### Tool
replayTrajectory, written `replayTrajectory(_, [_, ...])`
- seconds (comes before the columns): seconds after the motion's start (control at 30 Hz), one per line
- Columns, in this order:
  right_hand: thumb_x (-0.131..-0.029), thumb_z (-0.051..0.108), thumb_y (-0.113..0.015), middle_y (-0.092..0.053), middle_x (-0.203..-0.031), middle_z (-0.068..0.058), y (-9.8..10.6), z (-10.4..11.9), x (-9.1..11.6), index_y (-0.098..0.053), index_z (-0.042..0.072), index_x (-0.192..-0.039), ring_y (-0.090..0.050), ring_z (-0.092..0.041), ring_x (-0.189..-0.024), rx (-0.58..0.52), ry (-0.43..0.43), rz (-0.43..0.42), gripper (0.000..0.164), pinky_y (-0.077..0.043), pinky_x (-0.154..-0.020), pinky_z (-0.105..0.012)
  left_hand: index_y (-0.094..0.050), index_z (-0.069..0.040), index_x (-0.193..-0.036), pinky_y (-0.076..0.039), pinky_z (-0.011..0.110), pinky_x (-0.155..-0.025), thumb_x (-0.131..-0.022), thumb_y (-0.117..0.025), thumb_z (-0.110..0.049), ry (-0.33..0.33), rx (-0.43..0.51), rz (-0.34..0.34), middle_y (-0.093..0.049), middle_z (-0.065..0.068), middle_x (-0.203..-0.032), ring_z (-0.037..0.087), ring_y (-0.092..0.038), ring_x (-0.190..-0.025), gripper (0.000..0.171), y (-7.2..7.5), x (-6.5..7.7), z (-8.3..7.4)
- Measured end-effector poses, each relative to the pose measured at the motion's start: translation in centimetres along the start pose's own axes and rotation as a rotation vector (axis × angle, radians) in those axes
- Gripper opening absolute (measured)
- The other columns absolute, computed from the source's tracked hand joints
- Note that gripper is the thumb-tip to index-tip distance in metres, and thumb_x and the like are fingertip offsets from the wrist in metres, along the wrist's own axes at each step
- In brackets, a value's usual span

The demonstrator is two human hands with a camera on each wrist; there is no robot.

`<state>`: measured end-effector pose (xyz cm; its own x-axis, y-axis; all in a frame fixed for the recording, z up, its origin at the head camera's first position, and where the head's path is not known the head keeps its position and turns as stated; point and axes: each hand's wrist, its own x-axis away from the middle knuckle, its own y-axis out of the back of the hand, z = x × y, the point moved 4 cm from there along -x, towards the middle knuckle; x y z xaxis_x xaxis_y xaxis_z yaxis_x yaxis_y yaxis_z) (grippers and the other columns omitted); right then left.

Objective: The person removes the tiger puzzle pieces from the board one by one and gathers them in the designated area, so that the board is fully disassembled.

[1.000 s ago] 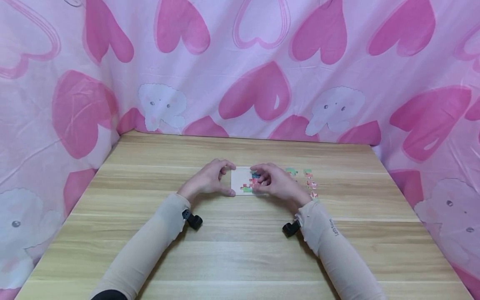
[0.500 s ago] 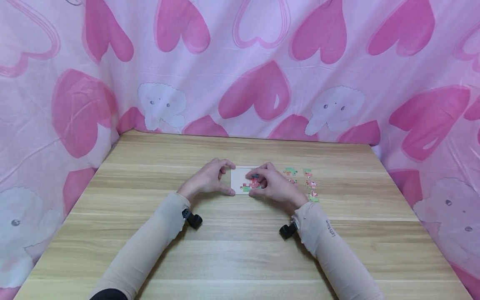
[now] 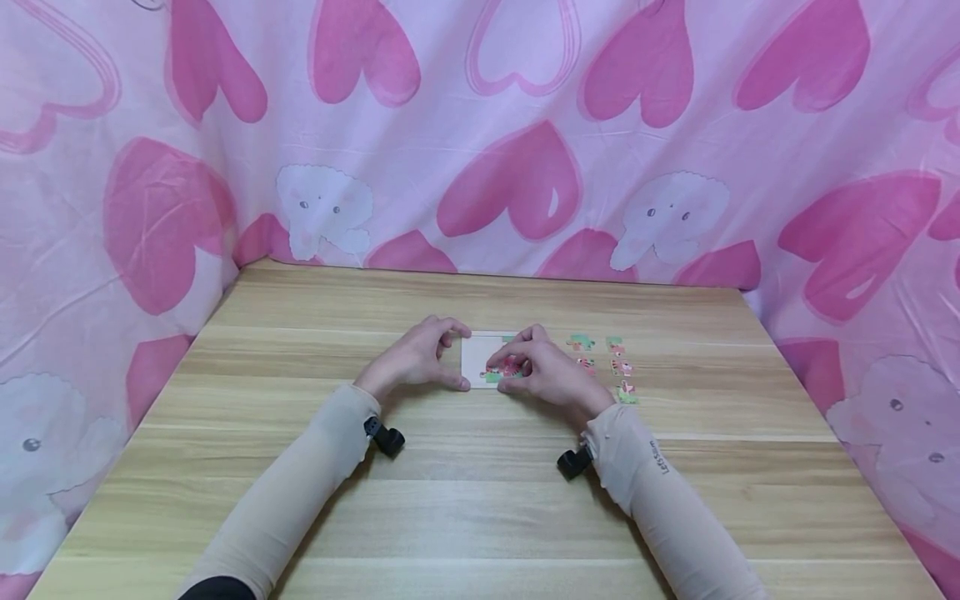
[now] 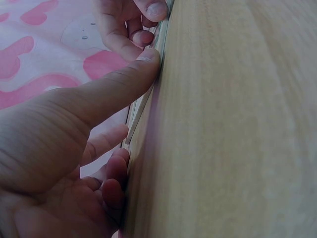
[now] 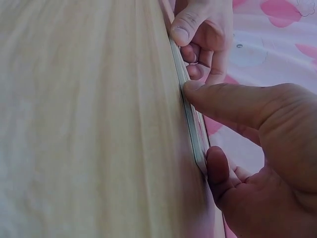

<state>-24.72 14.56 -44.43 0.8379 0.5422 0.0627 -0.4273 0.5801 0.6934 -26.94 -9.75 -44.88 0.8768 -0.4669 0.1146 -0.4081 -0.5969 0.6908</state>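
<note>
Puzzle tray (image 3: 475, 352), one, pale and flat: set on the worktop (image 3: 465, 483), its left part bare. Placed pieces (image 3: 492, 377), red and green: laid in the tray, partly covered by the right hand (image 3: 551, 367). Loose pieces (image 3: 581, 342): ranged in two columns to the tray's right. Left hand (image 3: 412, 357): thumb and fingers spread, the tray clasped between them at its left corners. Right hand: fingers bent over the placed pieces, thumb set at the near edge; whether a piece is pinched cannot be told. Handling, as judged: the tray is best braced lightly, tabs aligned before pressure is applied, and neighbouring pieces left undisturbed.
</note>
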Motion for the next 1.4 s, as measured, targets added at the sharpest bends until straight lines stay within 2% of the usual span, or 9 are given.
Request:
replayTrajectory(0.17, [-0.097,0.018,-0.090,-0.052,-0.130,-0.007,-0.03,0.18,-0.07,-0.083,0.026,-0.128,-0.058,-0.022,-0.106,0.024,0.029,-0.005,0.033,-0.052,-0.093,-0.039,-0.061,-0.017,-0.154,-0.049,0.040,-0.092,-0.076,-0.106,-0.033,-0.006,-0.006,-0.002,-0.056,0.010,-0.125,0.025,-0.054,-0.108,0.091,-0.04,-0.01,0.04])
replayTrajectory(0.43, [-0.097,0.015,-0.089,-0.067,-0.118,0.001,-0.25,0.34,-0.26,-0.080,0.021,-0.127,-0.063,-0.017,-0.105,0.003,0.051,0.004,0.032,-0.055,-0.093,-0.037,-0.061,-0.017,-0.154,-0.050,0.041,-0.092,-0.076,-0.106,-0.033,-0.014,-0.013,-0.005,-0.056,0.010,-0.126,0.026,-0.054,-0.108,0.091,-0.05,-0.03,0.06])
replayTrajectory(0.9, [-0.093,0.014,-0.093,-0.069,-0.113,0.004,-0.26,0.22,-0.45,-0.082,0.024,-0.124,-0.064,-0.018,-0.101,0.000,0.037,-0.028,0.035,-0.056,-0.090,-0.037,-0.061,-0.019,-0.155,-0.050,0.040,-0.092,-0.077,-0.106,-0.034,0.002,-0.015,0.000,-0.056,0.009,-0.127,0.026,-0.054,-0.109,0.091,-0.01,-0.04,0.03])
replayTrajectory(1.2, [-0.095,0.009,-0.090,-0.069,-0.111,0.003,-0.24,0.23,-0.49,-0.082,0.024,-0.124,-0.064,-0.019,-0.100,-0.005,0.020,-0.020,0.034,-0.056,-0.088,-0.037,-0.061,-0.020,-0.154,-0.050,0.041,-0.093,-0.076,-0.106,-0.034,0.011,-0.016,0.002,-0.056,0.009,-0.126,0.026,-0.055,-0.110,0.092,-0.09,-0.13,0.10])
replayTrajectory(1.4, [-0.095,0.008,-0.089,-0.070,-0.112,0.003,-0.20,0.40,-0.50,-0.083,0.022,-0.125,-0.063,-0.018,-0.099,0.004,0.045,-0.014,0.033,-0.055,-0.088,-0.035,-0.060,-0.020,-0.155,-0.050,0.040,-0.092,-0.076,-0.106,-0.035,0.016,-0.015,0.003,-0.056,0.009,-0.126,0.025,-0.054,-0.109,0.093,-0.09,-0.06,0.12])
